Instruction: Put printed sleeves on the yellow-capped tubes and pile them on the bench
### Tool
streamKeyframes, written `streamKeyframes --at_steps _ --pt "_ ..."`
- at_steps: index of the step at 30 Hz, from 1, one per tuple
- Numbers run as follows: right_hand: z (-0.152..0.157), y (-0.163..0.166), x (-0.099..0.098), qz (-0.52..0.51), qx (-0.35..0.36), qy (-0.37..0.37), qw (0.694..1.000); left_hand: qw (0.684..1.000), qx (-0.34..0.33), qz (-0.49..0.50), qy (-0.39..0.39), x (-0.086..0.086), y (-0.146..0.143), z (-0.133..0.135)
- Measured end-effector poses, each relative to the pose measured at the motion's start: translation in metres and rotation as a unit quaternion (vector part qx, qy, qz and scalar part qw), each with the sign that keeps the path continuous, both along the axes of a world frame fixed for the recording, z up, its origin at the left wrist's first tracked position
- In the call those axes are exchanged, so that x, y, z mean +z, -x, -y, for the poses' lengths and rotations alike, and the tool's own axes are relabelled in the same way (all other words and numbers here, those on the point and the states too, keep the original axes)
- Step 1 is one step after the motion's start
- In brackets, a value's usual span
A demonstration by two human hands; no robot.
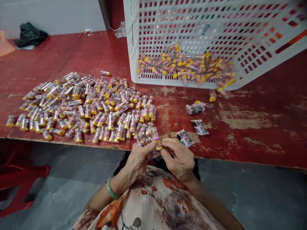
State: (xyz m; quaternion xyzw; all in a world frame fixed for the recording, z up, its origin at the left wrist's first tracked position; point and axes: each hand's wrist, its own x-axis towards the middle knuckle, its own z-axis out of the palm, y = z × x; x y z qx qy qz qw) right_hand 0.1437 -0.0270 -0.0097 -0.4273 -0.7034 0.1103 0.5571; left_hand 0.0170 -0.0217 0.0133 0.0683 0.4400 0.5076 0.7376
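Note:
My left hand [139,158] is closed around a bundle of small clear tubes with printed labels [146,138] at the table's near edge. My right hand [178,156] pinches the yellow cap end of one labelled tube [155,139] beside that bundle. Both hands meet just below the red table's front edge [216,158]. A large spread of the same yellow-capped tubes [79,105] lies on the table to the left of my hands.
A white lattice crate [192,41] tilts at the back right with several tubes [187,68] inside. Small stacks of printed labels [199,126] lie right of my hands. A black bag [30,34] sits far left; a red stool [21,185] is below.

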Motion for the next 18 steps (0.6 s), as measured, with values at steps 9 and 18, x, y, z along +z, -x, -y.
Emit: streamKeyframes --at_steps 9,18 --pt "0.0036 0.0023 -0.0035 0.004 -0.044 -0.042 0.998 1.000 -0.012 -0.016 -0.003 -0.0059 -0.0027 0.0043" --pt "0.0050 0.0068 -0.0074 0.073 -0.088 -0.104 0.988 1.000 0.007 -0.020 0.001 -0.0077 -0.0051 0.0079"
